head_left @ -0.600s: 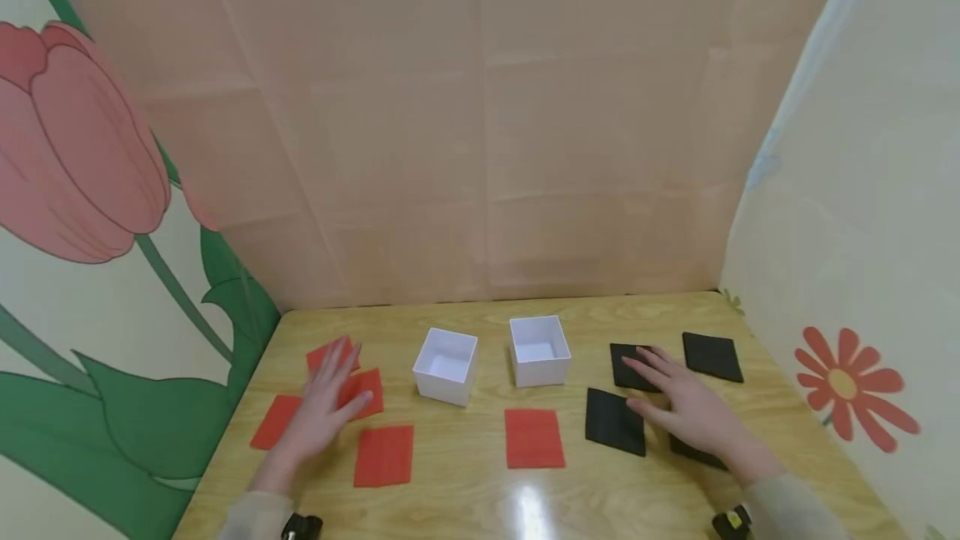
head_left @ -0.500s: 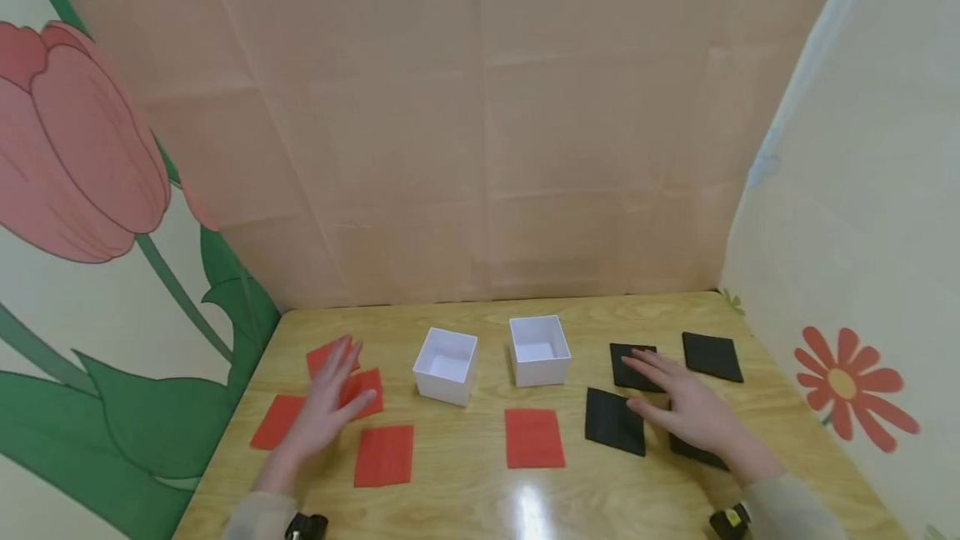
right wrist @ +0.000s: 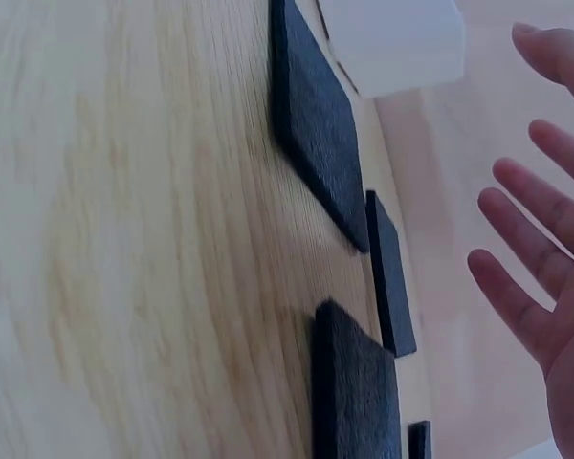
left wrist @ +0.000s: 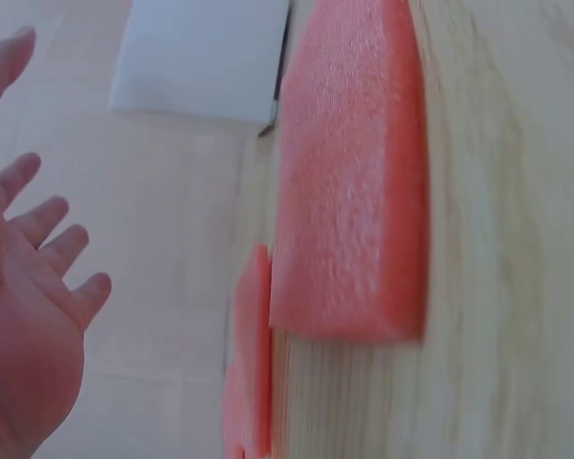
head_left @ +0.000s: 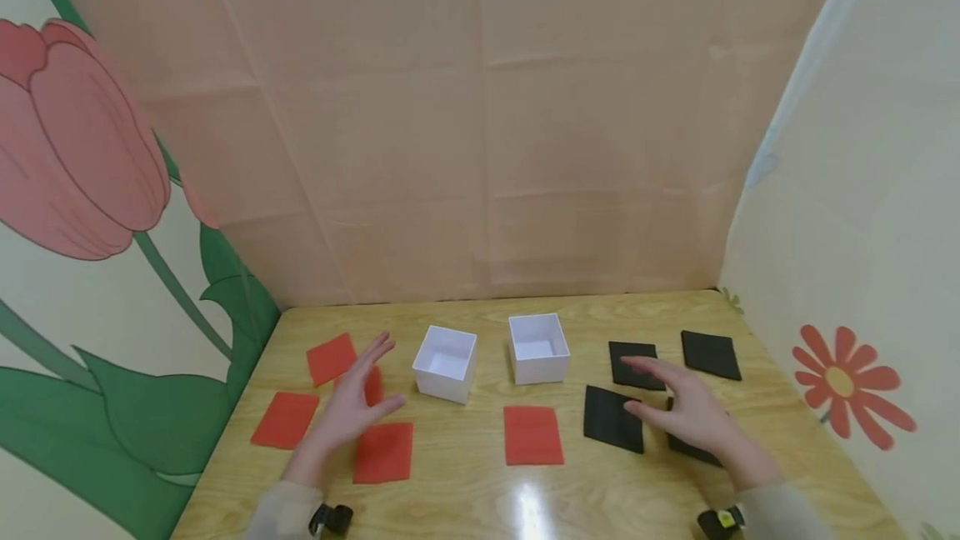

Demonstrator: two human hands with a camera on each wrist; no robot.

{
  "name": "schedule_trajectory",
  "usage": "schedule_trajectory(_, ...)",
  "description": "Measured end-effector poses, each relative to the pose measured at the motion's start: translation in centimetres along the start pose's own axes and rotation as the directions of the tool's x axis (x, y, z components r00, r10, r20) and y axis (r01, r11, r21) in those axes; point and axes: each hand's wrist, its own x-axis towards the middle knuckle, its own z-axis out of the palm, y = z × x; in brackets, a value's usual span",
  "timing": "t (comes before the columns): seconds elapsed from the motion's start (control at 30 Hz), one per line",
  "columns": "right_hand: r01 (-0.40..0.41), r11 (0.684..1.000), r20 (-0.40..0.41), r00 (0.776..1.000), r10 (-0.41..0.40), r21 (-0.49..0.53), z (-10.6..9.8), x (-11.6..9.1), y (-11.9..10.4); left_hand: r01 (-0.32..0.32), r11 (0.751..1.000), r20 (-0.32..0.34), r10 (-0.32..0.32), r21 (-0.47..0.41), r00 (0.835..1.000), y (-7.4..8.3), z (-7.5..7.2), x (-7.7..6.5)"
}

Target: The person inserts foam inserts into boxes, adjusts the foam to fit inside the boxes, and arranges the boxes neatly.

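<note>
In the head view my left hand (head_left: pixel 348 407) hovers with spread fingers over the red foam-like squares, partly hiding one red square (head_left: pixel 373 386). Around it lie a far red square (head_left: pixel 332 358), a left red square (head_left: pixel 285 421) and a near red square (head_left: pixel 384 452). My right hand (head_left: pixel 690 411), thumb apart from the fingers, is held above black squares: one at its thumb (head_left: pixel 613 419), one beyond its fingers (head_left: pixel 630 365), and one partly hidden under it (head_left: pixel 693 447). Both wrist views show the left hand (left wrist: pixel 29 316) and right hand (right wrist: pixel 564 287) holding nothing.
Two white open boxes, a left box (head_left: pixel 444 365) and a right box (head_left: pixel 539 350), stand mid-table. A lone red square (head_left: pixel 533 436) lies in front of the right box. Another black square (head_left: pixel 711 354) lies at the far right. A brown sheet (head_left: pixel 480 123) hangs behind the table.
My left hand has moved right, toward the left box, uncovering more of the red squares on the left. The right hand has shifted slightly, its fingers drawn closer together.
</note>
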Motion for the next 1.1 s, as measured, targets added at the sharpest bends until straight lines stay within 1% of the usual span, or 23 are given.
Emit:
schedule_trajectory(0.1, 0.028, 0.999, -0.004, 1.0, -0.028, 0.021, 0.5, 0.1, -0.5, -0.013, 1.0, -0.002, 0.012, -0.016, 1.0, -0.1, 0.4, 0.6)
schedule_trajectory(0.17, 0.029, 0.999, 0.015, 0.999, -0.029, 0.039, 0.8, 0.1, -0.9, -0.006, 0.999, -0.007, 0.006, -0.041, 1.0, -0.2, 0.6, 0.9)
schedule_trajectory(0.27, 0.011, 0.998, 0.047, 0.999, -0.014, 0.063, 1.3, 0.2, -1.5, 0.022, 0.997, -0.005, -0.023, -0.076, 1.0, -0.6, 0.8, 1.3)
schedule_trajectory(0.33, 0.018, 0.996, 0.071, 0.997, -0.024, 0.093, 1.7, 0.2, -1.9, 0.048, 0.993, 0.007, -0.048, -0.11, 0.999, -0.8, 1.0, 1.6)
schedule_trajectory(0.47, 0.08, 0.99, 0.09, 0.992, -0.091, 0.115, 2.6, 0.7, -2.4, 0.109, 0.982, 0.057, -0.101, -0.154, 0.993, -1.1, 1.3, 2.3)
schedule_trajectory(0.57, 0.126, 0.987, 0.102, 0.985, -0.136, 0.102, 3.3, 1.0, -2.8, 0.143, 0.976, 0.104, -0.127, -0.164, 0.986, -1.4, 1.6, 2.8)
schedule_trajectory(0.7, 0.129, 0.986, 0.152, 0.978, -0.144, 0.105, 4.4, 1.5, -3.5, 0.175, 0.972, 0.143, -0.153, -0.154, 0.978, -1.9, 2.1, 3.4)
schedule_trajectory(0.77, 0.109, 0.988, 0.179, 0.976, -0.128, 0.108, 4.8, 1.8, -3.8, 0.175, 0.97, 0.157, -0.149, -0.166, 0.976, -2.0, 2.2, 3.8)
schedule_trajectory(0.87, 0.093, 0.989, 0.209, 0.971, -0.115, 0.111, 5.4, 2.3, -4.2, 0.155, 0.968, 0.179, -0.12, -0.197, 0.976, -2.0, 2.4, 4.4)
schedule_trajectory(1.0, 0.096, 0.989, 0.24, 0.963, -0.121, 0.113, 6.1, 2.6, -4.5, 0.149, 0.958, 0.219, -0.095, -0.246, 0.971, -2.0, 2.6, 4.9)
schedule_trajectory(1.1, 0.11, 0.988, 0.247, 0.96, -0.135, 0.112, 6.6, 2.7, -4.6, 0.141, 0.95, 0.231, -0.076, -0.28, 0.97, -2.3, 2.7, 5.3)
